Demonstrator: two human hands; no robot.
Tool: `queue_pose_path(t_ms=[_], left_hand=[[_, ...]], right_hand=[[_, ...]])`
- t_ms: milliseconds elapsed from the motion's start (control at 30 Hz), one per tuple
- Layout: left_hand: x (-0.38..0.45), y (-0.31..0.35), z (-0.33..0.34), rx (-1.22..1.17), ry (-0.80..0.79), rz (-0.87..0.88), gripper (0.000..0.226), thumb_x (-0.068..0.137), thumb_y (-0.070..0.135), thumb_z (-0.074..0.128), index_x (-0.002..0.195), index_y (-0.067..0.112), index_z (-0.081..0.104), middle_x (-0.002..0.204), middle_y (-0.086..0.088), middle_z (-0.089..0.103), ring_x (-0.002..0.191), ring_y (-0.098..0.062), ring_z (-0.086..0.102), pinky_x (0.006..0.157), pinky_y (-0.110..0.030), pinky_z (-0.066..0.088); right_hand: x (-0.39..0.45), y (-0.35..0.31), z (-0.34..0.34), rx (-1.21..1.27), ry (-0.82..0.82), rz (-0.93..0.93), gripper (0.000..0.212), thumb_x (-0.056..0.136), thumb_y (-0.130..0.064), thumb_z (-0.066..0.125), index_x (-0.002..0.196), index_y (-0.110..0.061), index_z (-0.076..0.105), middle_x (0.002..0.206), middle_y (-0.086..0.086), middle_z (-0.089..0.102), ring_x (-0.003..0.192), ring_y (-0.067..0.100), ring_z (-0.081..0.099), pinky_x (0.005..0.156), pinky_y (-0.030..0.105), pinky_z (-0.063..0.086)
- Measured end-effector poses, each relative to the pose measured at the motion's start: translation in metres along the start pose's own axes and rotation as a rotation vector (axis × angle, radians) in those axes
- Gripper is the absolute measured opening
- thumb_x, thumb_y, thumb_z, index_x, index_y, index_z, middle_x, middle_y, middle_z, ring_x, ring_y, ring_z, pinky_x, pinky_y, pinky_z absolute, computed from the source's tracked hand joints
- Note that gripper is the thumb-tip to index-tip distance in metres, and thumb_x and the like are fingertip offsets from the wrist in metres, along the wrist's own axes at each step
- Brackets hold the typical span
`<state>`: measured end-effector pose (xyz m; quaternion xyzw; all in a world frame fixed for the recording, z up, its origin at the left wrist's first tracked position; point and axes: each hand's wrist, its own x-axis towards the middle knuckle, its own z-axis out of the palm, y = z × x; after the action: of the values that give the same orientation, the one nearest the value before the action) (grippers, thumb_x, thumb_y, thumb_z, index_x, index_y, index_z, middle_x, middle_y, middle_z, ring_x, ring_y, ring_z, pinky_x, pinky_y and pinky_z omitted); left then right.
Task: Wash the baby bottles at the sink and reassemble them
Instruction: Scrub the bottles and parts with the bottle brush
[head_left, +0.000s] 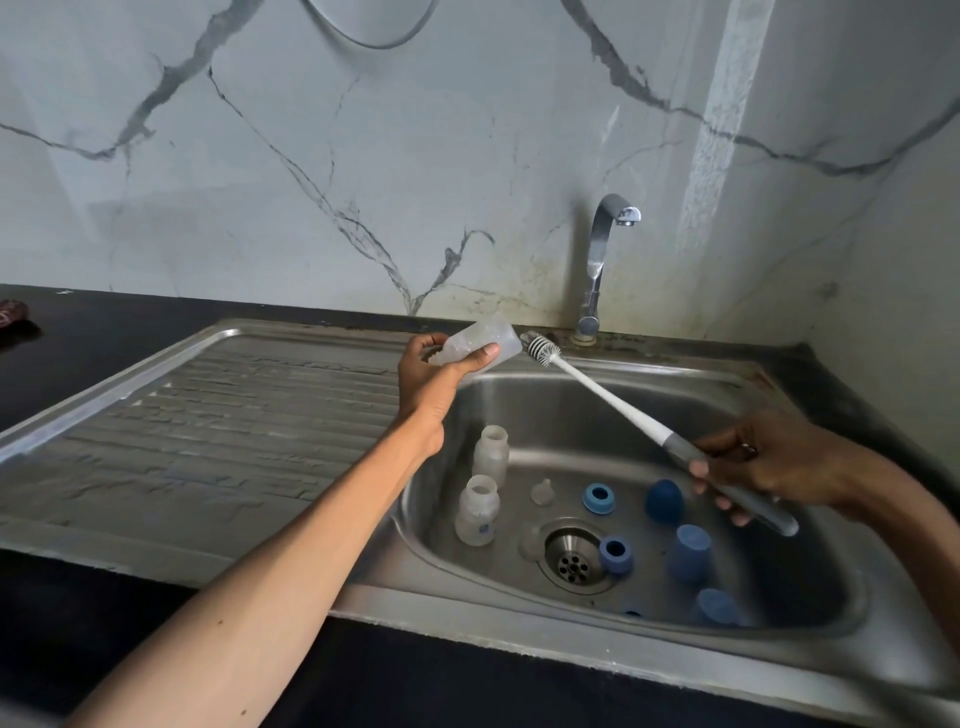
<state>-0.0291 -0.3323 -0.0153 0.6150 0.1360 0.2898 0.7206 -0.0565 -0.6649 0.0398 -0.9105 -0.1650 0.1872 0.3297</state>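
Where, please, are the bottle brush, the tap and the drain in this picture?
bottle brush (613, 397): head view, on its white shaft.
tap (597, 260): head view, on its upright pipe.
drain (574, 561): head view, on its strainer.

The sink (519, 410) is brushed stainless steel with a dull sheen, its ribbed drainboard (218, 431) on the left scuffed and streaky, and the tap (597, 270) is polished metal. The bottles (478, 509) are cloudy translucent plastic, the caps (688, 553) matt blue; the surface (130, 312) is glossy black.
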Motion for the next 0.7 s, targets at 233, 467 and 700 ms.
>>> queue_pose_path(t_ms=[233, 467, 700], left_hand=[[-0.010, -0.009, 0.000, 0.386, -0.249, 0.120, 0.048, 0.061, 0.032, 0.095, 0.105, 0.022, 0.076, 0.091, 0.007, 0.077, 0.084, -0.009, 0.072, 0.070, -0.024, 0.059], [-0.008, -0.014, 0.002, 0.703, -0.031, 0.297, 0.032, 0.072, 0.038, 0.086, 0.091, 0.017, 0.073, 0.085, 0.000, 0.074, 0.078, -0.018, 0.068, 0.070, -0.027, 0.053], [-0.008, -0.021, 0.003, 0.624, -0.129, 0.179, 0.037, 0.076, 0.041, 0.084, 0.095, 0.013, 0.069, 0.090, -0.004, 0.074, 0.079, -0.019, 0.070, 0.073, -0.038, 0.060]], right_hand=[[0.006, -0.005, 0.013, -0.092, 0.039, -0.003, 0.022, 0.093, -0.018, 0.061, 0.114, -0.017, 0.068, 0.077, -0.003, 0.071, 0.061, 0.004, 0.068, 0.057, 0.019, 0.053], [0.008, 0.004, 0.000, -0.160, 0.084, -0.022, 0.018, 0.091, -0.022, 0.066, 0.107, -0.025, 0.070, 0.069, -0.004, 0.073, 0.063, 0.014, 0.070, 0.073, 0.036, 0.060], [0.019, 0.005, 0.012, -0.297, 0.216, -0.068, 0.036, 0.092, -0.026, 0.065, 0.127, -0.030, 0.059, 0.068, -0.012, 0.066, 0.061, 0.000, 0.062, 0.065, 0.014, 0.047]])
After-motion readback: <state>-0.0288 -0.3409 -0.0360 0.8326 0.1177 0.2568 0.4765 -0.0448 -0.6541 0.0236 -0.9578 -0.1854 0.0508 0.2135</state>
